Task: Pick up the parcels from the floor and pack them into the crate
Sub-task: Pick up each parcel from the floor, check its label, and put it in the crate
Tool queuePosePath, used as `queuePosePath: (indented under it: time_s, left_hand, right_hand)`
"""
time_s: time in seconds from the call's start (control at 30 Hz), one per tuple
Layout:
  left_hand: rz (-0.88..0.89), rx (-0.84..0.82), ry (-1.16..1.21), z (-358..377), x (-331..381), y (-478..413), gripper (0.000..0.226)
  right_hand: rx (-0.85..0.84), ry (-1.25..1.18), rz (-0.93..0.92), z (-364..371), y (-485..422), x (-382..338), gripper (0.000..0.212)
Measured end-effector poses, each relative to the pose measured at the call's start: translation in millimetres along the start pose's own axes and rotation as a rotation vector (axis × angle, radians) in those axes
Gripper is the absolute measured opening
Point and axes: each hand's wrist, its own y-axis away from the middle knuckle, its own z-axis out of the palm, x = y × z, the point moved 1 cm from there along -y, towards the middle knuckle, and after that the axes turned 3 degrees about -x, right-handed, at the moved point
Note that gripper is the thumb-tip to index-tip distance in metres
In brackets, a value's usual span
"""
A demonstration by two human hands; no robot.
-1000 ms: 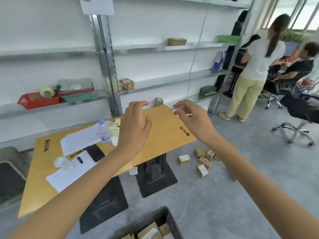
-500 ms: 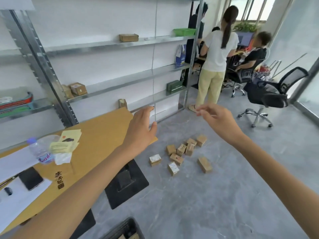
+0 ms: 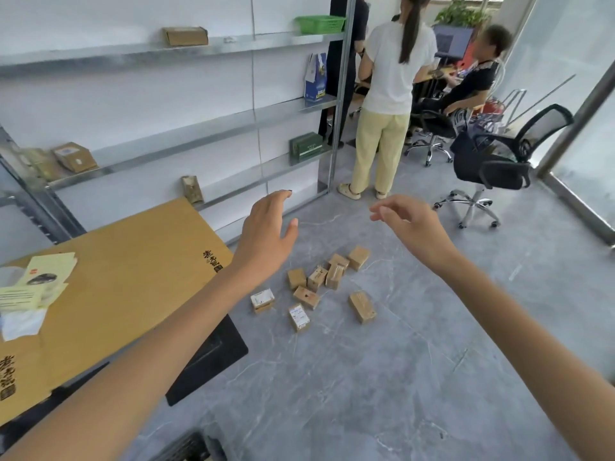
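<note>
Both arms reach forward: the left hand [image 3: 264, 232] is spread and empty, the right hand [image 3: 410, 224] loosely curled and empty, above the parcels [image 3: 319, 284] scattered on the floor [image 3: 366, 377].

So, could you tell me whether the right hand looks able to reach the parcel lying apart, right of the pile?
Probably yes, after stooping: the right hand is open and empty, and only bare floor surrounds that parcel.

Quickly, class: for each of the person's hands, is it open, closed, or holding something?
Left hand: open, holding nothing.
Right hand: open, fingers loosely curled, holding nothing.
</note>
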Motion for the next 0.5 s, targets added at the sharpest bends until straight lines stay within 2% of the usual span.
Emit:
queuePosePath:
  time_s: [0.27,0.5]
  left_hand:
    - [-0.008,-0.012,-0.019,28.9,-30.6,-64.1,0.046]
    - [-0.022,-0.038,-0.006,63.8,-77.6,-156.7,0.045]
  right_hand:
    - [-0.024,-0.037,0.050,6.1,-55.2,44.1,0.019]
    - [-0.058,-0.044,0.127,19.4,-150.5,72.3,0.019]
